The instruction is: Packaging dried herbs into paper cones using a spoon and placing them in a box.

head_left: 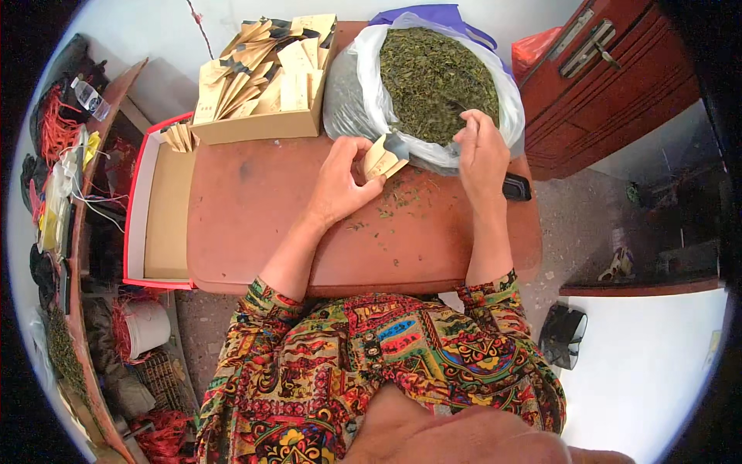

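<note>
My left hand (348, 180) holds a small kraft paper packet (382, 158) with a dark inner lining, its mouth facing the clear plastic bag (365, 75) of dried green leaves (435, 75). Over the near right part of the leaves is my right hand (481, 142), thumb and fingertips pinched together at a small dark thing whose kind I cannot tell. Many similar paper packets (295, 90) stand and lie in a cardboard box (261, 129) left of the bag. Loose leaf bits (394, 203) are scattered on the reddish-brown table (261, 232) below my hands.
A red-rimmed shallow box (165, 220) at the table's left side holds a few folded packets (178, 138) at its far end. A black object (516, 187) lies at the table's right edge. Left stands a cluttered shelf (81, 232); a brown door (603, 75) is at the right.
</note>
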Demonstrator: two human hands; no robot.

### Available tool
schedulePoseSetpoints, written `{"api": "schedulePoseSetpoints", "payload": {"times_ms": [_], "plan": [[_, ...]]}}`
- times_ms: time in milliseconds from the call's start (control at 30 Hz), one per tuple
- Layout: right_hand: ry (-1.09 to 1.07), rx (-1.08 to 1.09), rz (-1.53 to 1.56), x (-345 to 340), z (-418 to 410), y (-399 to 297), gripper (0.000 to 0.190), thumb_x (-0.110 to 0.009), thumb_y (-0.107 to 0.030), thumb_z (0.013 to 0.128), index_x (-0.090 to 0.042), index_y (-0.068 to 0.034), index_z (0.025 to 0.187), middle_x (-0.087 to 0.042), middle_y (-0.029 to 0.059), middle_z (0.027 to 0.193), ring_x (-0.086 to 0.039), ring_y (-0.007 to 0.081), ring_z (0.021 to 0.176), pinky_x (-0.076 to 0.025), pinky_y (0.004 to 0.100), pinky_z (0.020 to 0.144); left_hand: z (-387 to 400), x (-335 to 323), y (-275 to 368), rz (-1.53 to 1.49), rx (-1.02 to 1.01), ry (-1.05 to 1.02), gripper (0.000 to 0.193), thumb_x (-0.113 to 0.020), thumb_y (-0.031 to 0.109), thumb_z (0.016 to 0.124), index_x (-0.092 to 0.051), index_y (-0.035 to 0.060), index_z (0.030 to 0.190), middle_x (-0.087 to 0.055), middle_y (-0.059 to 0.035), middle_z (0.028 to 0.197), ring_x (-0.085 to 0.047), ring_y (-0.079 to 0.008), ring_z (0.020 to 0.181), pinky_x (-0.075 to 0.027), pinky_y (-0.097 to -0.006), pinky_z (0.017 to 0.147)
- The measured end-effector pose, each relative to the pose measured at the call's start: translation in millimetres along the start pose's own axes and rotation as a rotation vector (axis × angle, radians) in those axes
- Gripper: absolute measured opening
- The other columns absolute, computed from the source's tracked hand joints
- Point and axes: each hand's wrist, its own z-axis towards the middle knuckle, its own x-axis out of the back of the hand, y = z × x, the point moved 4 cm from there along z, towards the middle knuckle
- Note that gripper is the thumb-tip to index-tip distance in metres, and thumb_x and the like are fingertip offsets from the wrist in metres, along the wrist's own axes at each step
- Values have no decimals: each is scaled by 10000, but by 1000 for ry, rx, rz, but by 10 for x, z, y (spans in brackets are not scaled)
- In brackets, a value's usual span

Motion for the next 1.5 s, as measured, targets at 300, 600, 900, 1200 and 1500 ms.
{"api": "schedulePoseSetpoints", "payload": {"times_ms": [300,600,900,1200,1500], "plan": [[164,-43,27,28,83,267,270,-451,-212,1050,-630,-50,1170,-718,48,811,-648,122,718,-505,282,666,-16,-25,-51,-75,19,-2,439,-735,120,713,-562,27,1105,-550,-111,1029,-582,-247,954,-503,-349,829],[-12,-107,215,-33,20,71,276,-452,-231,1045,-647,-50,1118,-705,58,750,-656,133,704,-518,295,687,-14,-15,-57,-69,16,-2,439,-737,126,712,-563,30,1104,-553,-111,1027,-584,-249,957,-503,-352,843],[-5,-272,217,144,32,260,249,-477,-198,1029,-650,-19,1016,-675,41,678,-599,74,620,-487,251,606,-1,-38,-70,-25,30,-43,414,-732,63,762,-546,16,1129,-536,-91,1088,-594,-185,1012,-557,-320,816],[-36,-430,632,-171,-29,257,234,-481,-230,1032,-606,-42,971,-678,61,679,-521,52,540,-411,208,491,-8,-7,-11,-4,11,-43,411,-741,72,762,-545,22,1121,-532,-89,1084,-584,-183,1010,-560,-327,810],[51,-581,934,-66,43,369,210,-480,-232,1030,-576,-55,972,-644,66,649,-495,70,501,-366,211,441,-6,-8,-57,-35,26,1,446,-741,135,720,-567,29,1116,-559,-118,1053,-587,-246,992,-504,-349,849]]}}
